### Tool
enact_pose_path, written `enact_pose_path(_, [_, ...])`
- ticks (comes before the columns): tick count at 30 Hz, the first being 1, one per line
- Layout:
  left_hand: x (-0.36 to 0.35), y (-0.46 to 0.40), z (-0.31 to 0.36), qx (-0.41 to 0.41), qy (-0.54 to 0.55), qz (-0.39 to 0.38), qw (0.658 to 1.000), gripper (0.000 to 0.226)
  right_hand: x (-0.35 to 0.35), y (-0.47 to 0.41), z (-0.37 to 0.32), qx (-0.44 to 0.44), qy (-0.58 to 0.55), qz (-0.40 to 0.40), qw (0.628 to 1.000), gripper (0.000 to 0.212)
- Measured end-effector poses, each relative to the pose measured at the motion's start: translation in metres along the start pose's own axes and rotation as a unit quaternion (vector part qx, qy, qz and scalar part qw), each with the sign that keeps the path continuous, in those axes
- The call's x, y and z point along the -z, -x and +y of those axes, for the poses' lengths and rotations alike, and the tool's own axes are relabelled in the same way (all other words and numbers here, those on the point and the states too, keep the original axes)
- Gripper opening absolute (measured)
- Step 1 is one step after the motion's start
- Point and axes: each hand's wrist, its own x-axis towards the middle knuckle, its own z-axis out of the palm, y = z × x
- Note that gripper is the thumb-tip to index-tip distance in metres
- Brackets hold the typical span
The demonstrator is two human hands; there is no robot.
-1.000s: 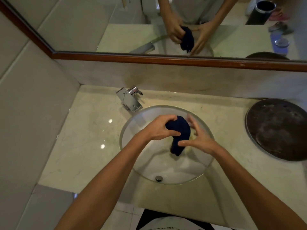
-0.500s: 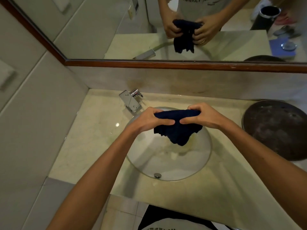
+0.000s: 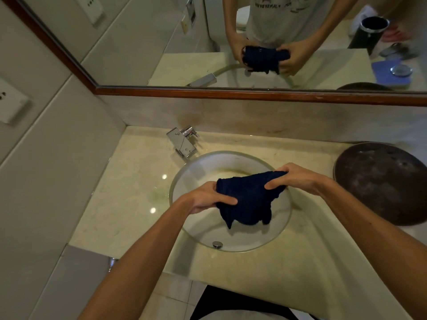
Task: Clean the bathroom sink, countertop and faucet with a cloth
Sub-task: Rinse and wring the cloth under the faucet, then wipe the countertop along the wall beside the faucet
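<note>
Since a moment ago the cloth is spread wider between the hands and held lower over the sink. One edge is gripped by the left hand, the other pinched by the right hand — both fingers curled. The faucet is left untouched on the countertop.

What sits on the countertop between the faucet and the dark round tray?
In the head view, the glass sink bowl lies between faucet and tray, with both hands holding the dark cloth above it.
</note>
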Motion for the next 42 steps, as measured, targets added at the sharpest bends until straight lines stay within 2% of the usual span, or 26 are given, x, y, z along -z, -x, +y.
enact_pose_path(3, [-0.004, -0.004, -0.002, -0.004, -0.013, 0.026, 1.0, 0.041, -0.012, -0.006, 0.016, 0.002, -0.117, 0.03, 0.993, 0.033])
enact_pose_path(6, [-0.007, -0.006, 0.003, -0.038, 0.016, 0.053, 0.998, 0.04, -0.032, -0.014, 0.031, 0.001, -0.254, 0.102, 0.962, 0.056])
enact_pose_path(9, [-0.008, -0.008, 0.003, -0.067, 0.017, 0.07, 0.995, 0.048, -0.05, -0.02, 0.035, 0.022, -0.326, 0.14, 0.935, 0.048])
enact_pose_path(11, [-0.009, -0.008, 0.001, -0.068, 0.039, 0.081, 0.994, 0.049, -0.057, -0.02, 0.032, 0.044, -0.364, 0.125, 0.922, 0.043])
enact_pose_path(13, [-0.007, -0.008, 0.0, -0.061, 0.069, 0.097, 0.991, 0.048, -0.06, -0.018, 0.029, 0.063, -0.356, 0.088, 0.928, 0.05])
enact_pose_path(17, [-0.004, -0.001, 0.0, -0.048, 0.072, 0.164, 0.983, 0.052, -0.06, -0.016, 0.026, 0.044, -0.234, 0.034, 0.971, 0.061])
enact_pose_path(19, [-0.001, 0.003, -0.003, -0.061, 0.049, 0.171, 0.982, 0.046, -0.06, -0.017, 0.022, 0.026, -0.197, 0.061, 0.978, 0.064])
enact_pose_path(22, [0.002, 0.011, -0.008, -0.089, 0.013, 0.193, 0.977, 0.025, -0.063, -0.021, 0.014, -0.015, -0.172, 0.135, 0.976, 0.101])
enact_pose_path(23, [0.004, 0.012, -0.011, -0.093, 0.012, 0.193, 0.977, 0.023, -0.066, -0.022, 0.012, -0.008, -0.169, 0.148, 0.974, 0.104])
enact_pose_path(25, [0.008, 0.016, -0.014, -0.082, 0.015, 0.164, 0.983, 0.035, -0.073, -0.025, 0.007, 0.047, -0.15, 0.166, 0.974, 0.076])
enact_pose_path(26, [0.011, 0.017, -0.015, -0.069, -0.004, 0.145, 0.987, 0.053, -0.075, -0.027, 0.005, 0.067, -0.13, 0.167, 0.975, 0.061])
enact_pose_path(27, [0.015, 0.017, -0.016, -0.055, -0.057, 0.134, 0.988, 0.075, -0.078, -0.027, 0.002, 0.077, -0.109, 0.156, 0.979, 0.055])
enact_pose_path(28, [0.017, 0.018, -0.015, -0.043, -0.143, 0.129, 0.98, 0.092, -0.08, -0.028, 0.0, 0.079, -0.084, 0.135, 0.984, 0.06])
enact_pose_path(30, [0.02, 0.015, -0.015, -0.046, -0.324, 0.142, 0.934, 0.103, -0.083, -0.031, -0.004, 0.064, 0.039, 0.096, 0.993, 0.084])
enact_pose_path(31, [0.021, 0.013, -0.017, -0.054, -0.388, 0.163, 0.905, 0.098, -0.087, -0.033, -0.005, 0.058, 0.135, 0.089, 0.985, 0.09])
enact_pose_path(33, [0.028, 0.01, -0.022, -0.064, -0.449, 0.204, 0.867, 0.08, -0.098, -0.039, -0.002, 0.068, 0.292, 0.111, 0.948, 0.074])
enact_pose_path(36, [0.055, 0.01, -0.033, -0.039, -0.444, 0.217, 0.869, 0.053, -0.111, -0.049, 0.0, 0.104, 0.371, 0.188, 0.903, 0.032])
enact_pose_path(38, [0.081, 0.016, -0.036, -0.051, -0.415, 0.189, 0.888, 0.036, -0.112, -0.058, 0.0, 0.113, 0.359, 0.192, 0.907, 0.022])
enact_pose_path(39, [0.095, 0.02, -0.038, -0.066, -0.384, 0.167, 0.906, 0.03, -0.111, -0.062, -0.002, 0.112, 0.329, 0.177, 0.921, 0.019])
enact_pose_path(42, [0.138, 0.042, -0.038, -0.073, -0.224, 0.08, 0.969, 0.021, -0.118, -0.062, -0.023, 0.071, 0.109, 0.104, 0.986, 0.014])
